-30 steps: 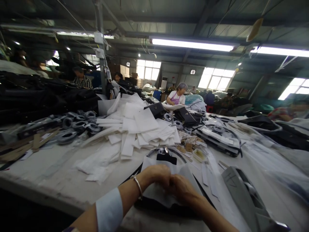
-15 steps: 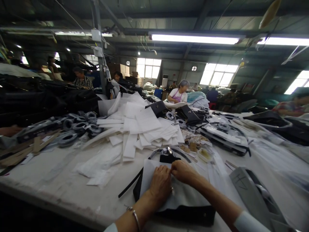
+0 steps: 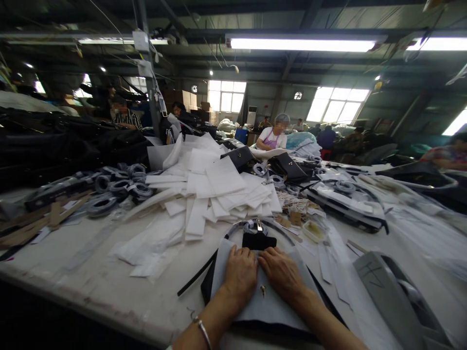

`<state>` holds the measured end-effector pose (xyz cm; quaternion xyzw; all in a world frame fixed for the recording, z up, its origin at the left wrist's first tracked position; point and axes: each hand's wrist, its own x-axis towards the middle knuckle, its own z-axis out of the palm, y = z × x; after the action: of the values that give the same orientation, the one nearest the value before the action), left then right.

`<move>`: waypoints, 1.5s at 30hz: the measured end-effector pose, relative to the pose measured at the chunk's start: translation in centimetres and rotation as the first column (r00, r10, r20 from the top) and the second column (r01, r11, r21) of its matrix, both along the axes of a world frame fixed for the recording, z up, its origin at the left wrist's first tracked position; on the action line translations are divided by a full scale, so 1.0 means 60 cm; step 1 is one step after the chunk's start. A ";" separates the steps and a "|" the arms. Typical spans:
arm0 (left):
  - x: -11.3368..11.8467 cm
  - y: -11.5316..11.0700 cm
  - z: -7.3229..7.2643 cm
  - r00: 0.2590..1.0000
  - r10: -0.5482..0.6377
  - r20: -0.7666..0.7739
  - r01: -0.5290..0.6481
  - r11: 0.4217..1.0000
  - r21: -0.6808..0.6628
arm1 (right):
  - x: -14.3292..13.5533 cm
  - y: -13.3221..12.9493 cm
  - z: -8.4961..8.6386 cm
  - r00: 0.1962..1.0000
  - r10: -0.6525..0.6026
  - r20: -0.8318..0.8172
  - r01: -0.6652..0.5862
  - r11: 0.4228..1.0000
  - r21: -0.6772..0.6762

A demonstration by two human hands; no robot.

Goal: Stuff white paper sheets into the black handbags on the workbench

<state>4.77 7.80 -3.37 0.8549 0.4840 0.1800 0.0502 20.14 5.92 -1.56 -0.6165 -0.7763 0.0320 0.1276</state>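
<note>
A black handbag (image 3: 207,284) lies on the table in front of me, its raised black tab (image 3: 259,241) and rounded handle (image 3: 233,229) at the far side. A thin white sheet (image 3: 260,311) covers most of its body. Through the sheet pokes a small gold-coloured metal fitting (image 3: 263,291). My left hand (image 3: 240,272) rests flat on the sheet's left half, fingers toward its upper edge. Beside it, my right hand (image 3: 282,272) lies on the right half with slightly bent fingers. Both hands look open. Their palms' undersides are hidden.
White foam sheets (image 3: 222,180) form a heap beyond the bag. Wrapped grey rings (image 3: 104,206) lie to the left. A grey tape dispenser (image 3: 392,296) stands at right, and a small clear tub (image 3: 314,231) sits beyond it. A person (image 3: 273,138) works across the table.
My right hand has gone from a pinch beside my left hand to lying on the sheet. The sheet is spread flatter, and the gold-coloured fitting shows more clearly.
</note>
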 end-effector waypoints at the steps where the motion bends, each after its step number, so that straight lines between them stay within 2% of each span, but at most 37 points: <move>1: 0.000 -0.001 0.004 1.000 -0.001 -0.010 0.001 1.000 -0.004 | -0.001 0.001 0.002 1.000 -0.006 0.004 0.006 1.000 -0.011; 4: 0.001 -0.001 0.014 0.999 0.016 -0.028 -0.016 1.000 -0.002 | 0.001 0.004 0.011 0.999 -0.049 0.002 0.049 0.998 -0.038; 7: 0.004 0.001 0.019 0.999 0.020 -0.036 -0.020 1.000 -0.004 | 0.008 0.007 0.014 0.994 -0.102 -0.050 0.095 0.988 -0.121; 10: 0.008 0.005 0.019 0.999 0.014 -0.044 -0.015 1.000 -0.016 | 0.015 0.011 0.012 0.985 -0.114 -0.126 0.086 0.973 -0.213; 13: 0.012 0.008 0.017 0.998 0.013 -0.054 -0.014 1.000 -0.024 | 0.019 0.014 0.008 0.977 -0.155 -0.146 0.119 0.966 -0.229; 18: 0.015 0.008 0.012 0.998 0.008 -0.059 -0.010 1.000 -0.024 | 0.021 0.012 -0.008 0.952 -0.277 -0.127 0.254 0.952 -0.170; 22: 0.016 0.006 0.010 0.999 -0.006 -0.042 0.005 1.000 -0.015 | 0.028 0.013 -0.034 0.934 -0.289 -0.211 0.319 0.940 0.123; 24: 0.016 0.006 0.010 0.999 -0.011 -0.031 0.010 1.000 -0.017 | 0.034 0.019 -0.045 0.925 -0.261 -0.276 0.322 0.923 0.210; 28: 0.015 0.005 0.013 1.000 -0.006 0.006 0.007 1.000 -0.026 | 0.044 0.028 -0.048 0.859 -0.252 -0.445 0.317 0.945 0.076; 31: 0.013 0.003 0.012 0.997 0.020 0.070 -0.018 0.999 -0.029 | 0.045 0.018 -0.034 0.818 -0.197 -0.541 0.275 0.959 0.066; 35: 0.002 0.004 0.010 0.974 0.079 0.212 -0.076 0.997 -0.022 | 0.041 -0.012 -0.012 0.860 0.014 -0.510 0.075 0.985 0.153; 39: -0.015 0.003 0.017 0.929 0.116 0.350 -0.134 0.991 0.026 | 0.040 -0.033 0.003 0.851 0.079 -0.519 -0.028 0.994 0.106; 42: -0.030 -0.013 0.026 0.919 0.021 0.394 -0.065 0.993 0.099 | 0.038 -0.035 0.006 0.832 0.071 -0.551 -0.065 0.997 0.030; 45: -0.041 -0.036 0.032 0.911 -0.201 0.361 0.152 0.976 0.159 | 0.032 -0.031 0.004 0.817 0.106 -0.566 -0.103 0.994 0.038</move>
<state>2.29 5.63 -1.45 0.8465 0.3738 0.3649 0.1030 22.06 4.04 -1.30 -0.5351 -0.7361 0.2188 0.3522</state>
